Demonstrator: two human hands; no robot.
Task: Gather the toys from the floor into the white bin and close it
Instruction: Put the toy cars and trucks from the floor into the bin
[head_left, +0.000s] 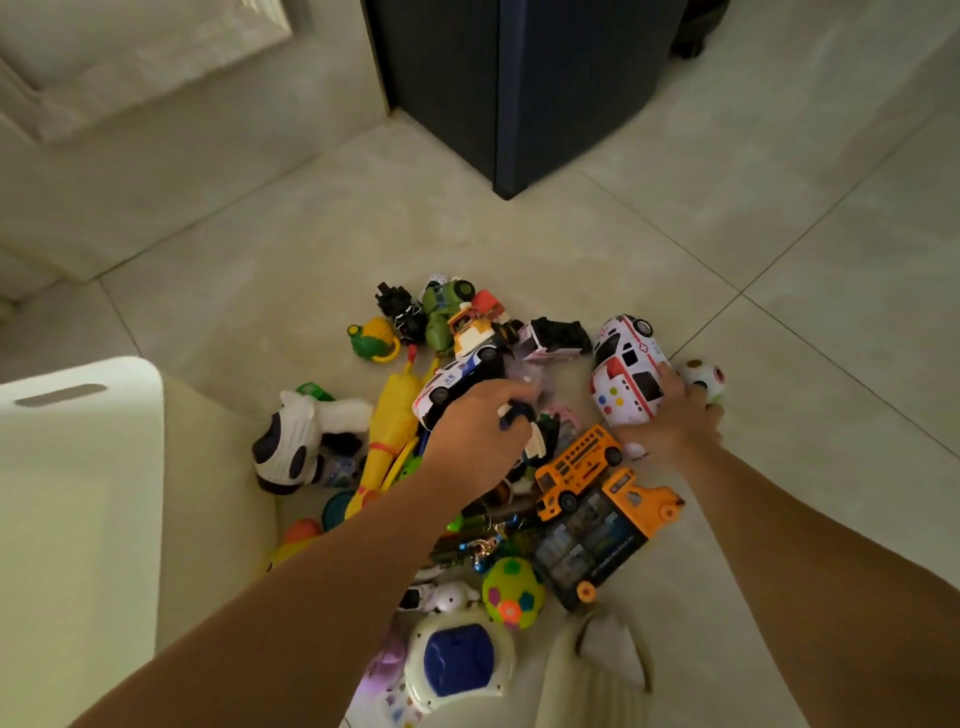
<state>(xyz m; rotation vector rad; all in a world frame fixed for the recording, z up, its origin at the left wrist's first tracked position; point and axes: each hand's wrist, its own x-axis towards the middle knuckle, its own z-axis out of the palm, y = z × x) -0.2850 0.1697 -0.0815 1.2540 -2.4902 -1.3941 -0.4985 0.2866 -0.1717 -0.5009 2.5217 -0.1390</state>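
White bin (78, 467) at nine o'clock. Ambulance (623, 384) at three: white, red cross, coloured dots. Orange bus (576, 462) at four, black stripes. Green ball (511, 590) at six, multicoloured patches. Yellow chicken (389, 415) at eight. Navy cabinet (467, 78) at twelve.

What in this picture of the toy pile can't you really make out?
Head view only.
White bin: cut off by the left edge; contents unseen.
Small toy in the left hand: mostly covered by fingers; kind unclear.
Right hand: blurred; whether it grips the white ambulance or the ball is unclear.
Toys under the left forearm: hidden.
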